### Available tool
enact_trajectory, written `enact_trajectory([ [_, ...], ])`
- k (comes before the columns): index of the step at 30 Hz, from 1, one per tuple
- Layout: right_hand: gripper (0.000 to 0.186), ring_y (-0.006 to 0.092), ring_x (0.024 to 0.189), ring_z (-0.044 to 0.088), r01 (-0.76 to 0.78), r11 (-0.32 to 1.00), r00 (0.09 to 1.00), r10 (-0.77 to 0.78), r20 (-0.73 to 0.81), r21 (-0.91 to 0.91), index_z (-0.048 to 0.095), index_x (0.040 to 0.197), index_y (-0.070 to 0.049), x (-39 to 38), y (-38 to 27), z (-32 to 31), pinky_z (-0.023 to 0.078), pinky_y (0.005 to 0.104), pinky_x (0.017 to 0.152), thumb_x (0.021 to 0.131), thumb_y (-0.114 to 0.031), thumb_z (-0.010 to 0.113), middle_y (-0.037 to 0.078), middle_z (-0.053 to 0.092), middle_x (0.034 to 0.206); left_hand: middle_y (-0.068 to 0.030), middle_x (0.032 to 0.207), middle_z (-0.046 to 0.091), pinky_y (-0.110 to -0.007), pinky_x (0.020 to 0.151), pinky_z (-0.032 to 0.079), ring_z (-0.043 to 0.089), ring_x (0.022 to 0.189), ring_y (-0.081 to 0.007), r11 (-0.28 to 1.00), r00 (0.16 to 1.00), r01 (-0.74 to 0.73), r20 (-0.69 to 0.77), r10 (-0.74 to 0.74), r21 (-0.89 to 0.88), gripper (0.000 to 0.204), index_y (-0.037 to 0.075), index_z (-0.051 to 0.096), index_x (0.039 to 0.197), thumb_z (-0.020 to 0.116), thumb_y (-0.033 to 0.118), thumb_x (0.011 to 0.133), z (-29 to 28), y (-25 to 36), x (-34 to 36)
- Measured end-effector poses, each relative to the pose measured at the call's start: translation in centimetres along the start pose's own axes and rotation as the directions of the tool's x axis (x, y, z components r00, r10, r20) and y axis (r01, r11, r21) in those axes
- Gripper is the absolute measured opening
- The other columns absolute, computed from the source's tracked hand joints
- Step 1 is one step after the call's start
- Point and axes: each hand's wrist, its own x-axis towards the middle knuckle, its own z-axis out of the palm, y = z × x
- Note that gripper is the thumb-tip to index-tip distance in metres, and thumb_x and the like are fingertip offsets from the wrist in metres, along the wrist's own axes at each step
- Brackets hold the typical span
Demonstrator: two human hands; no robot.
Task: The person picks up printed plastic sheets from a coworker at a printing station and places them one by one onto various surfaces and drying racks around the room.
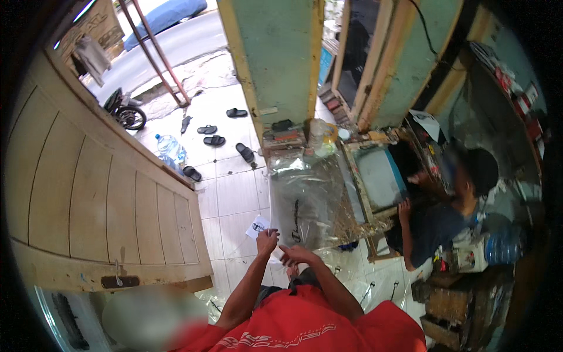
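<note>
White floor tiles [237, 196] run from this green-walled workroom out through the open doorway, which probably lends useful daylight. From my remote view, the left hand [268, 242] is nearest the left edge of a clear, glossy plastic sheet with black script [308, 196]; its fingers are bent together, but I cannot tell whether they pinch that edge. My feed shows the right hand [298, 254] with loosely parted fingers, nothing visible between them, by the sheet's near edge. The sheet lies spread over a low, brown-edged work surface [375, 226], likely so it stays flat. Beside the left hand is a small white paper with a black mark [257, 226]; I cannot tell whether it is held. To the right, a co-worker in a black cap [437, 232] rests a hand against a pale-paned, wooden-framed box [375, 176], perhaps steadying it. Farther off, black rubber sandals [214, 141] sit outside, presumably sparing the floor dirt.
</note>
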Motion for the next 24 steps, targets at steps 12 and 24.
enact_trajectory([
  [12,0.079,0.0279,0.13,0.045,0.575,0.815,0.688,-0.532,0.494,0.077,0.03,0.146,-0.005,15.6,-21.3,-0.9,0.037,0.0371,0.107,0.083,-0.017,0.075,0.018,0.053,0.133,-0.0095,0.112,0.067,-0.031,0.083,0.053,0.066,0.095,-0.0169,0.975,0.972,-0.208,0.096,0.215,-0.076,0.024,0.002,0.062,0.119,0.053,0.005,0.098,-24.2,11.8,-25.5],
  [24,0.017,0.0124,0.081,0.067,0.894,0.395,0.331,-0.268,0.904,-0.211,0.062,0.099,-0.001,0.6,-26.9,30.9,0.05,0.027,0.077,0.086,-0.011,0.066,0.01,0.071,0.082,-0.0067,0.098,0.069,-0.03,0.081,0.053,0.065,0.093,-0.0142,0.962,0.815,-0.011,-0.56,-0.15,-0.273,0.021,0.003,0.07,0.099,0.077,0.01,0.08,-22.7,-2.6,-50.2],
])
